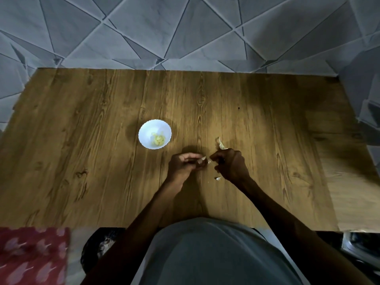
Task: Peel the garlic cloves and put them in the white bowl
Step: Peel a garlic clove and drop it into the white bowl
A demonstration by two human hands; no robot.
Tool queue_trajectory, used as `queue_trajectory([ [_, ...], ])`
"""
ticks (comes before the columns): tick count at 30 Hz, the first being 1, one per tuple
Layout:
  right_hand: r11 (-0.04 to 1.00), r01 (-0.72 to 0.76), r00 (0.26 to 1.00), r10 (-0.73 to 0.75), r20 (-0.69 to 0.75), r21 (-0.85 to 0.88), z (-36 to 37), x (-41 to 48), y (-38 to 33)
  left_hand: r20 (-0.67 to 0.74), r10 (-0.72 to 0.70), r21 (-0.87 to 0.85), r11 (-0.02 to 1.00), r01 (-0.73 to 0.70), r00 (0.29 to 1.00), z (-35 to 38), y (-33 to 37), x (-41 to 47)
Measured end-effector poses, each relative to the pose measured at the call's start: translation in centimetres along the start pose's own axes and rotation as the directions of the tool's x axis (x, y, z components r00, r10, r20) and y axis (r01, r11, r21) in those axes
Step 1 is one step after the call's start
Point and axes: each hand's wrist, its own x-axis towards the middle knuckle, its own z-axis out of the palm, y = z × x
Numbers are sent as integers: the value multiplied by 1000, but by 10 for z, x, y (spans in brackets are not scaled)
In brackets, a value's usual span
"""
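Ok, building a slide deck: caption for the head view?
Left hand and right hand peel a garlic clove above a wooden table, near a white bowl holding peeled cloves.

White bowl (154,134), brown wood-grain table (82,140) — red floral cloth (33,256).

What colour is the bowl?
The bowl is white, with pale yellow cloves inside. The head view shows it best.

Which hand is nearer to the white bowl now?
Left. The left hand sits slightly right of the white bowl, toward the camera, not touching it; the right hand is farther right, beyond the left hand.
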Motion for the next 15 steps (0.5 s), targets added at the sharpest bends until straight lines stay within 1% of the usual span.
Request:
queue_trajectory([
  [1,995,-25,1000,27,-15,101,-1,0,-2,-3,23,10,1000,-23,1000,0,0,0],
  [2,963,-71,997,77,-14,262,-3,0,-5,-1,43,16,999,-43,999,0,1,0],
  [4,816,-185,981,190,49,548,-9,-1,-14,7,76,34,997,-76,997,1,2,0],
  [5,762,-223,972,221,80,609,-11,-1,-17,7,92,35,995,-92,996,1,2,0],
  [6,730,-246,966,235,104,638,-13,-1,-20,6,99,30,995,-100,995,2,2,0],
  [8,730,-258,964,242,114,633,-12,1,-22,4,77,-25,997,-77,997,2,2,0],
  [12,875,-142,987,162,-5,464,-5,2,-21,75,-67,-207,975,81,995,2,7,-2],
  [15,913,-104,990,133,-48,395,-4,3,-19,80,-184,-338,920,200,980,4,11,-2],
])
